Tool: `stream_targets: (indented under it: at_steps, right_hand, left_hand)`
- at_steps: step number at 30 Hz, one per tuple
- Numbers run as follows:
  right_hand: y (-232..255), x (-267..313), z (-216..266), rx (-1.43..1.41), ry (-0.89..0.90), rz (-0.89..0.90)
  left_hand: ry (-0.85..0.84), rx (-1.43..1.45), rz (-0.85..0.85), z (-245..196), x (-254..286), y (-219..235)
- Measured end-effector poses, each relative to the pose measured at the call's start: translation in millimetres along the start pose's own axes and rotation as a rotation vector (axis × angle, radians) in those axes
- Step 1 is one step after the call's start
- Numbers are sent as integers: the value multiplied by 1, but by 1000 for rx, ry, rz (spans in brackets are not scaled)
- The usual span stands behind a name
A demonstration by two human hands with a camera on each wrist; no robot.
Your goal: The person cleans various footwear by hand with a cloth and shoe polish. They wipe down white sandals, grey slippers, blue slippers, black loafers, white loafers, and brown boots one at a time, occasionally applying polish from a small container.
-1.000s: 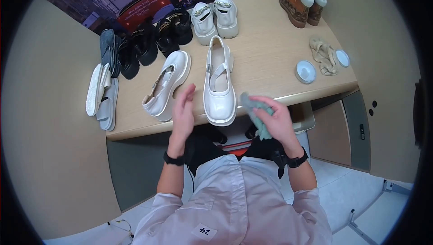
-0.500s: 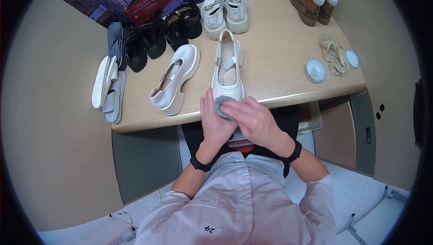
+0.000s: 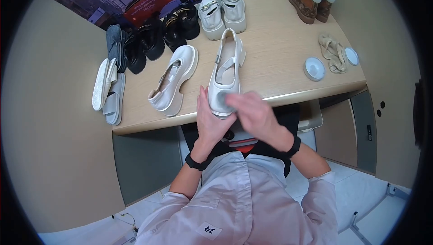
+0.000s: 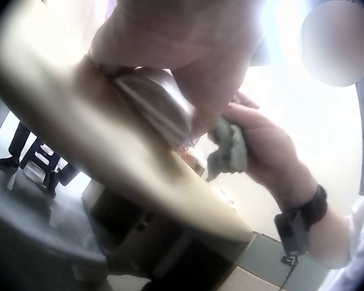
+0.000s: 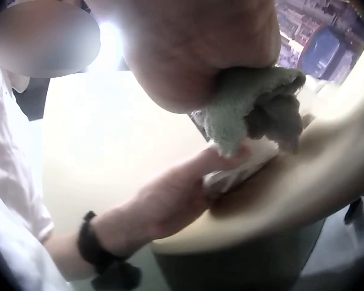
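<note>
A glossy white strapped shoe (image 3: 215,105) lies with its toe toward the person at the table's front edge. My left hand (image 3: 212,122) grips the toe end, its fingers along the left side. In my right hand (image 3: 257,118), blurred, is a grey-green cloth (image 3: 222,96) that lies against the top of the toe. The right wrist view shows the cloth (image 5: 225,118) bunched under my right hand (image 5: 200,48), with my left hand (image 5: 164,200) round the shoe. To the left, a matching white shoe (image 3: 185,60) rests on its side, touched by neither hand.
Black shoes (image 3: 153,42), slippers (image 3: 104,87) and white chunky shoes (image 3: 211,17) stand along the table's back and left. Brown boots (image 3: 306,4), a small white dish (image 3: 314,68), a round white lid (image 3: 351,56) and a beige cloth band (image 3: 333,54) are at the right.
Since a second ago, my left hand has moved onto the shoe's toe and my right hand has brought the cloth onto it. In the last half second the cloth has shifted slightly up the toe.
</note>
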State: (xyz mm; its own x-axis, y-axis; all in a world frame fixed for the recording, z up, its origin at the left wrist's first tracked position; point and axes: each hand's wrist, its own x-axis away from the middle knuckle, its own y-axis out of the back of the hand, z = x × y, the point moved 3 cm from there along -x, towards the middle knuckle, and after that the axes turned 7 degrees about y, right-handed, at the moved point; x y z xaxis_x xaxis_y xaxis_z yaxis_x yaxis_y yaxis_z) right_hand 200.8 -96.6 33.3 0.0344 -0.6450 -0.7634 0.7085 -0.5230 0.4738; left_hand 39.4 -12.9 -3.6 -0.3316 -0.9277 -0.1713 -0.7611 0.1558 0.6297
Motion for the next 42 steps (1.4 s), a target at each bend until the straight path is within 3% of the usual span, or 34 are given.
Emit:
stream_targets:
  at_steps: [2, 9, 23, 26, 29, 32, 35, 38, 41, 42]
  right_hand:
    - [-11, 5, 18, -49, 16, 118]
    - [-6, 15, -34, 141, -78, -41]
    - [-4, -45, -94, 342, -100, -144]
    - [10, -61, -114, 330, -191, -105]
    - [22, -79, -137, 196, -328, -269]
    - [40, -105, -138, 51, -693, -111]
    - [29, -115, -143, 2, -761, -33]
    - [5, -101, -150, 106, -642, -21]
    - [-8, -77, -139, 226, -308, -210]
    - [-10, -71, -133, 246, -282, -194]
  left_hand:
    - [-29, 14, 9, 5, 1, 1]
    - [-10, -24, 51, 13, -3, 3]
    - [-4, -19, 50, 9, -4, 6]
    - [-1, -10, 38, 8, -4, 4]
    - [-5, -28, 28, 7, -3, 4]
    - [-7, -32, 31, 8, -4, 3]
    - [-6, -35, 39, 9, -4, 2]
    - [-16, -54, 31, 11, -5, 3]
    - [-9, -78, 22, 10, -5, 5]
    - [-9, -85, 23, 9, -6, 5]
